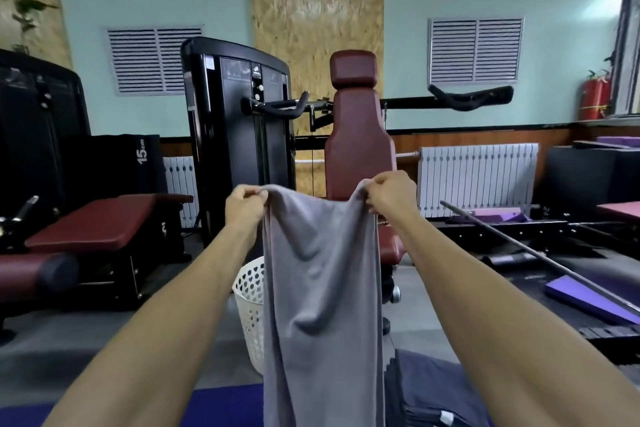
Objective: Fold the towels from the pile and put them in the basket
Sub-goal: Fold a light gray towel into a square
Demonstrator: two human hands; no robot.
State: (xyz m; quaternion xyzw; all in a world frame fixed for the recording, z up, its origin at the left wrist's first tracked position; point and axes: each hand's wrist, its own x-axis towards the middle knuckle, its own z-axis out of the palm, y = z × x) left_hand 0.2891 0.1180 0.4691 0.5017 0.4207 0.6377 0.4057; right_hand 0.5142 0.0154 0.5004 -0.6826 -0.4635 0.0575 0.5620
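Left hand (246, 203) and right hand (393, 191) are each pinching a top corner of the grey towel (322, 288) with curled fingers, holding it hanging in front of the white basket (250, 308); dark folded towels (426, 388) are lying lower right.

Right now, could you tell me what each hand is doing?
Left hand: pinching a top corner of the grey towel.
Right hand: gripping the other top corner.

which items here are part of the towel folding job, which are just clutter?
Job:
grey towel, held up by left hand and right hand
white basket on the floor behind it
dark towel pile, lower right

Clutter:
red seat machine
red bench
metal bar
purple mat
fire extinguisher
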